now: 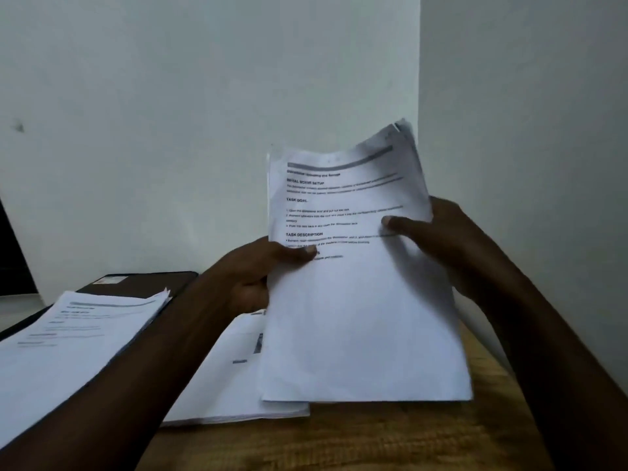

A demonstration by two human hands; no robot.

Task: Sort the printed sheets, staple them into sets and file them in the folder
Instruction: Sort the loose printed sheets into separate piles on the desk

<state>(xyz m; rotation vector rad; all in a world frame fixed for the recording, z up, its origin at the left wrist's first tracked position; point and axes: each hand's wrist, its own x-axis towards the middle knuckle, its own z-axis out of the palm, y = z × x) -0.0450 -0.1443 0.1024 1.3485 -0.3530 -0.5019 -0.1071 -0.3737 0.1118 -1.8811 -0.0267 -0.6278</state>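
I hold a bundle of printed sheets (356, 300) upright above the table, its lower edge near the tabletop. My left hand (258, 266) grips its left edge, thumb on the front page. My right hand (438, 236) grips the right edge, thumb across the text. A dark folder (142, 283) lies open at the left, with a pile of printed sheets (68, 338) on it. Another stack of sheets (221, 385) lies flat on the table under my left forearm. No stapler is in view.
The wooden table (373, 436) stands against a pale wall (170, 113). A wall corner (419, 79) runs down behind the held sheets. A dark opening shows at the far left edge.
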